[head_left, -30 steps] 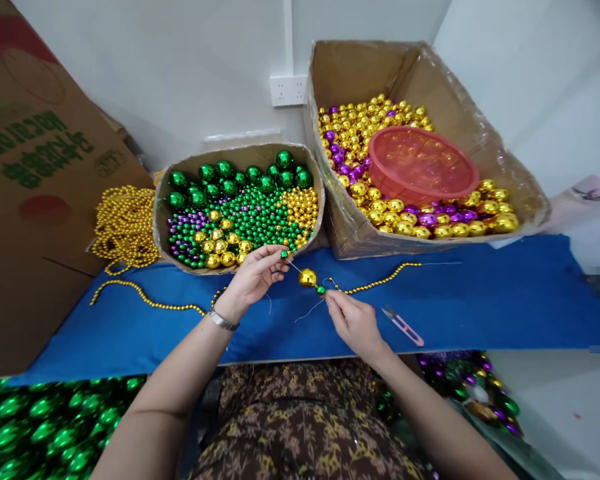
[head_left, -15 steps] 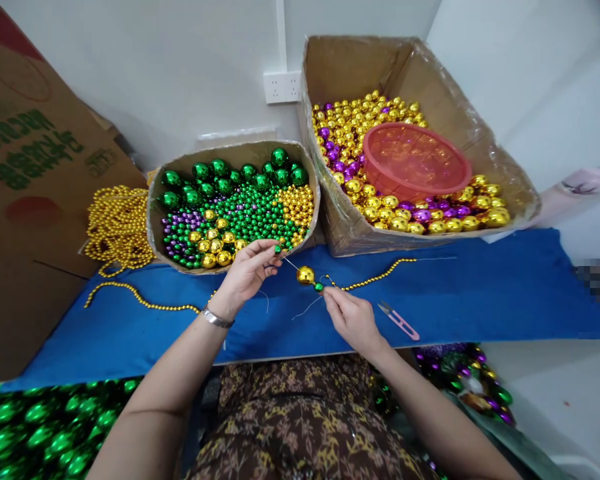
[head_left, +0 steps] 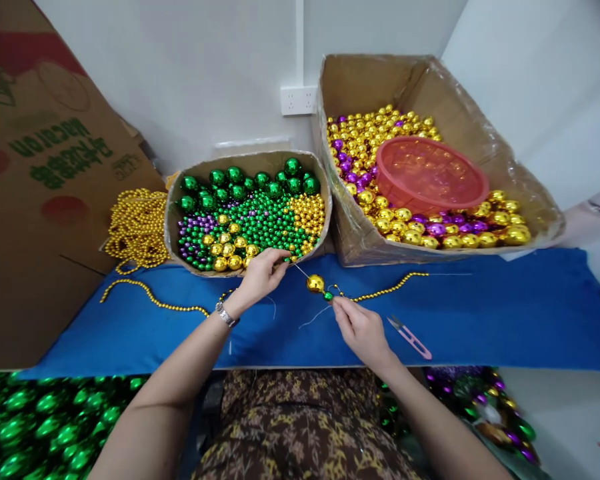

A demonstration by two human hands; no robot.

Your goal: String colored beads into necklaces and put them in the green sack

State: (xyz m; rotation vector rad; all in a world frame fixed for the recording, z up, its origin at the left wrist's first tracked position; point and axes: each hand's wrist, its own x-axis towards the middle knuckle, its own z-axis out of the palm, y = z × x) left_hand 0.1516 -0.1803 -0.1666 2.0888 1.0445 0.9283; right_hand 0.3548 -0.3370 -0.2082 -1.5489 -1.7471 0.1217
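Note:
My left hand (head_left: 264, 272) is closed in a pinch, with a small green bead (head_left: 287, 259) at its fingertips, partly hidden. From those fingers a thin straight strand (head_left: 301, 270) runs down to a large gold bead (head_left: 315, 283). Against the gold bead sits another green bead (head_left: 329, 295), right at the fingertips of my right hand (head_left: 363, 330), which is pinched closed on the strand. Loose thread ends (head_left: 315, 319) trail below. A string of small gold beads (head_left: 390, 287) lies on the blue cloth (head_left: 290, 350), to the right.
Behind my left hand, a box (head_left: 169, 230) holds green, purple and gold beads. The larger box (head_left: 353, 243) at right holds gold and purple beads under a red basket (head_left: 433, 200). Pink thread snips (head_left: 411, 339) lie on the cloth. Gold bead strings (head_left: 137, 223) are piled left.
The whole view has shifted slightly. My left fingers have moved a little closer to the gold bead, and the green bead at their tips shows less. My right hand keeps its pinch.

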